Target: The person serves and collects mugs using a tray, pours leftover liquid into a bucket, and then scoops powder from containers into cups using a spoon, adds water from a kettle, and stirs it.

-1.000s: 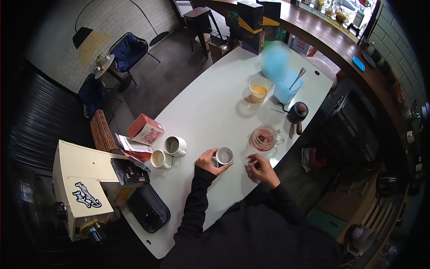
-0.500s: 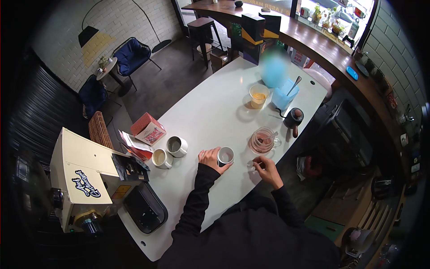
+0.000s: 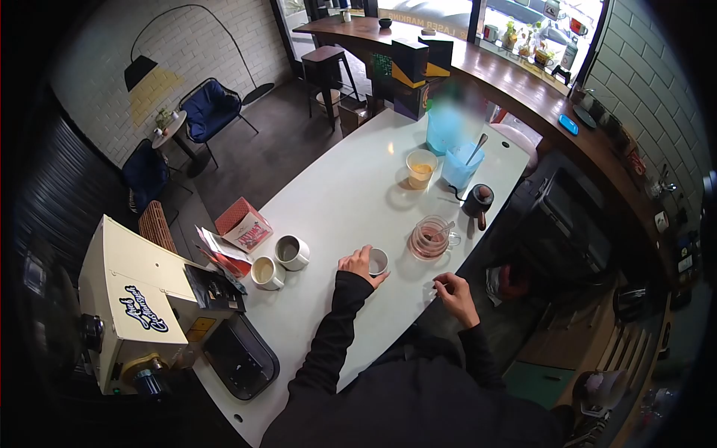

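My left hand is wrapped round the side of a small white cup on the pale table. To the right, my right hand hangs over the table's front edge with its fingers curled together; what they hold, if anything, is too small to make out. A glass server with reddish contents and a spoon stands beyond my hands. Two white mugs, one with a dark inside and one with a light inside, stand left of the cup.
Farther back are a black kettle, a clear cup with yellow contents and a light blue container. At the left are a red and white box, a cream machine and a black tray.
My right hand has moved a little right and toward the table's front edge, away from the cup. My left hand stays at the cup. The whole view has shifted slightly.
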### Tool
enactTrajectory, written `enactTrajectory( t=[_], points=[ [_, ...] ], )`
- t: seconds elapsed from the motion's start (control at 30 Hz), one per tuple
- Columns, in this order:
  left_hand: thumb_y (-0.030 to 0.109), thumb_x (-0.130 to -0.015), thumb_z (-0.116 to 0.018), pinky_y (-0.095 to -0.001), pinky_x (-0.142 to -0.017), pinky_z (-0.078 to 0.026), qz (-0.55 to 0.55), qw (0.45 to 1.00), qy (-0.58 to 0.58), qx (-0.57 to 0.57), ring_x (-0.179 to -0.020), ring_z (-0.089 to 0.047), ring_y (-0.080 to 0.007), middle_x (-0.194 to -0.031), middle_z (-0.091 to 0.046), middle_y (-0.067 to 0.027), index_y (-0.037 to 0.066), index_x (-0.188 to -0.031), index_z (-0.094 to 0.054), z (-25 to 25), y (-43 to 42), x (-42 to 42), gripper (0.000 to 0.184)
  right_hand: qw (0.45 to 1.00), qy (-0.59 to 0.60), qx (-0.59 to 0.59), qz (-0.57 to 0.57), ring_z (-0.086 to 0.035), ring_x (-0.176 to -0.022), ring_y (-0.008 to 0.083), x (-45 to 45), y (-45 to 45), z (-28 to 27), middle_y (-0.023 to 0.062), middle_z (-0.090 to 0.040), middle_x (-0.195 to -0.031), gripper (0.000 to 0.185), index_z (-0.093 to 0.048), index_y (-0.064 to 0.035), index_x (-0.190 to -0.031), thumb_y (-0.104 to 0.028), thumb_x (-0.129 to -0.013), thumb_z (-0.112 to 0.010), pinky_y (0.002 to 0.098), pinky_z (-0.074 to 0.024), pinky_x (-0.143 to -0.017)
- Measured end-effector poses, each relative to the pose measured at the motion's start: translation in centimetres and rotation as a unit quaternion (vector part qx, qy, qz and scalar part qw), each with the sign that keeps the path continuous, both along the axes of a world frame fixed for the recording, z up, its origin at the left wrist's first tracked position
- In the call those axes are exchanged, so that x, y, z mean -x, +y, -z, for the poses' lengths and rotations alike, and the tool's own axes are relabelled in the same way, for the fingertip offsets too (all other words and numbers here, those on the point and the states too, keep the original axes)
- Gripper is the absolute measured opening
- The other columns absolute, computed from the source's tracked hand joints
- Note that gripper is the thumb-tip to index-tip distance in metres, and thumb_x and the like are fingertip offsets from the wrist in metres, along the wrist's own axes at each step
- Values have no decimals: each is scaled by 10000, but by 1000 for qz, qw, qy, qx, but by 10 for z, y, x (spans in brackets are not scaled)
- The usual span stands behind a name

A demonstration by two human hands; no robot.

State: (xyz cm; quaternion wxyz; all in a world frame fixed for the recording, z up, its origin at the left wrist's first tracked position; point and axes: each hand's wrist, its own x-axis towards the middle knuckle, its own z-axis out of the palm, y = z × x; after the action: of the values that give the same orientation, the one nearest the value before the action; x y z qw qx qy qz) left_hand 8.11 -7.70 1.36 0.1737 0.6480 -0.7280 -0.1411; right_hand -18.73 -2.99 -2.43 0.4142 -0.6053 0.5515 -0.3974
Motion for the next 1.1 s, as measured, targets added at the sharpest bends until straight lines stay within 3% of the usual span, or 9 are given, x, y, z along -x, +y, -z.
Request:
enactTrajectory(
  t=[0.03, 0.1, 0.37, 0.47, 0.63, 0.87, 1.1],
  points=[
    [449, -677, -796, -431, -925, -443, 6, 1000, -2, 14, -1000, -640, -300, -1061, -650, -145, 51, -1209, -536, 5, -1, 0, 713, 1000, -1, 0, 3, -647, -667, 110, 2, 3, -3, 77, -669, -754, 150, -634, 54, -957, -86, -909, -608, 246, -511, -611],
    [446, -668, -803, -432, -923, -439, 13, 1000, -3, 10, -988, -638, -298, -1047, -650, -139, 64, -1212, -526, 13, -5, -1, 720, 999, 23, 5, 31, -673, -671, 193, 7, 8, -9, 133, -683, -763, 146, -656, 31, -927, -96, -862, -627, 299, -511, -624],
    [367, -624, -849, -443, -923, -448, 23, 999, 17, -27, -959, -645, -331, -991, -678, -161, 77, -1172, -553, 4, -12, 25, 686, 991, -29, -23, 129, -649, -701, 123, 73, 40, -51, 74, -687, -801, 121, -653, 10, -967, -83, -906, -605, 255, -504, -648],
    [344, -612, -864, -444, -1003, -423, -9, 999, 41, -10, -993, -636, -342, -1007, -679, -171, 83, -1189, -546, 6, -11, 34, 709, 985, -51, 5, 167, -608, -707, 82, 102, 23, -70, 35, -660, -795, 95, -647, 6, -967, -51, -926, -582, 223, -482, -642],
    [327, -623, -862, -457, -1044, -398, -80, 994, 56, -39, -1087, -598, -344, -1097, -660, -174, 79, -1227, -532, -3, -12, 52, 732, 983, -106, 53, 144, -596, -708, 89, 133, -64, -95, 48, -641, -801, 112, -628, 31, -985, -53, -935, -574, 231, -485, -653],
    [260, -654, -849, -436, -944, -466, -231, 969, 84, -15, -1088, -596, -352, -1170, -628, -171, 82, -1269, -508, 2, -21, 94, 726, 984, -109, 127, 56, -606, -721, 127, 162, -213, -103, 81, -628, -837, 150, -605, 43, -1053, -39, -931, -576, 243, -492, -672],
    [232, -653, -830, -448, -857, -507, -319, 942, 104, 25, -1055, -604, -367, -1181, -619, -157, 104, -1286, -492, 12, -33, 116, 729, 984, -100, 142, 27, -610, -717, 117, 178, -305, -108, 79, -623, -859, 231, -561, 18, -1153, -44, -931, -585, 231, -487, -655]
  ],
)
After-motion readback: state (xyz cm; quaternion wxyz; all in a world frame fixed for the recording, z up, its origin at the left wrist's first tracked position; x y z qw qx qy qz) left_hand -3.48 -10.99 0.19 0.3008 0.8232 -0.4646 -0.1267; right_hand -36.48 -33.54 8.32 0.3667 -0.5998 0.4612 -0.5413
